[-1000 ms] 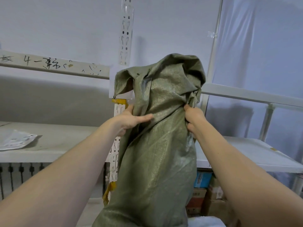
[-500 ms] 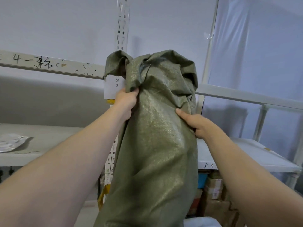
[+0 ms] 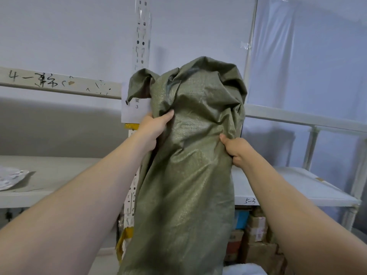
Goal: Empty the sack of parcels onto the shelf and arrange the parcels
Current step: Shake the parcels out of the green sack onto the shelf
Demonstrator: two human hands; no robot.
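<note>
Two hands hold one green woven sack [image 3: 188, 175] upright in front of the shelving, both forearms bare and reaching forward. The left hand [image 3: 154, 126] grips the fabric high on the sack's left edge, thumb across the front and fingers hidden behind it. The right hand [image 3: 236, 150] is lower, on the right edge, with its fingers curled into a bunched fold. The two hands are apart, each clamped on the sack, with the sack's width between them. The sack's top is crumpled and folded over; its lower end runs out of view at the bottom.

Two white shelf boards lie at about the same level behind the sack: the left shelf board [image 3: 59, 171] and the right shelf board [image 3: 288, 187]. One pale, flat parcel [image 3: 10, 178] lies on the left shelf board at the picture's edge. One perforated upright post [image 3: 142, 32] rises behind the sack and carries one paper label [image 3: 135, 110]. One upper beam [image 3: 49, 82] bears handwriting. Cardboard boxes [image 3: 256, 229] are stacked under the right shelf board; their number cannot be told.
</note>
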